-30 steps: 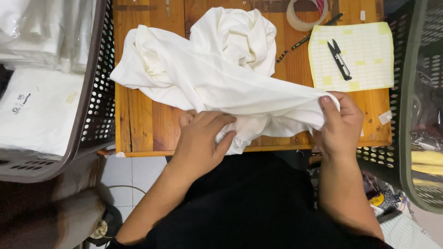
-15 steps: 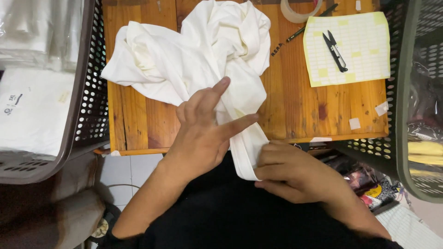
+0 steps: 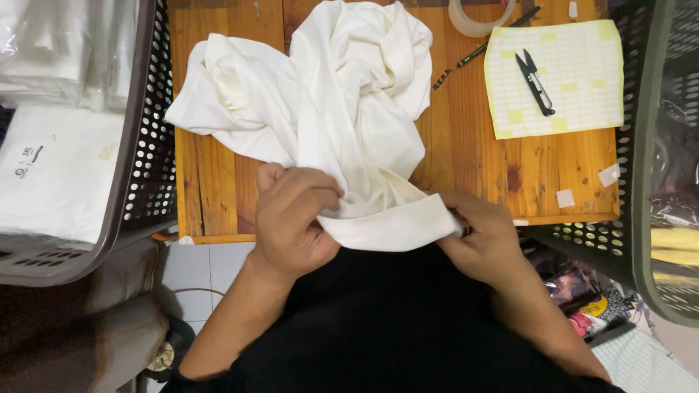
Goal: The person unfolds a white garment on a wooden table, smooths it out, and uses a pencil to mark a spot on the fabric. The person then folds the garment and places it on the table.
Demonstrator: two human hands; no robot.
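Since a moment before, the left hand (image 3: 295,218) had closed its fingers on the white cloth (image 3: 342,124), while the right hand (image 3: 484,240) pinched the hem stretched between them.

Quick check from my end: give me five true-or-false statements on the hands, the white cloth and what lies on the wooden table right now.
1. Both hands grip the white cloth at the table's near edge. True: left hand, right hand.
2. The black snips lie on the yellow label sheet. True.
3. The tape roll sits inside the left basket. False: it is on the wooden table, by the far edge.
4. The cloth is folded flat. False: it is bunched.
5. A pen lies between cloth and sheet. True.
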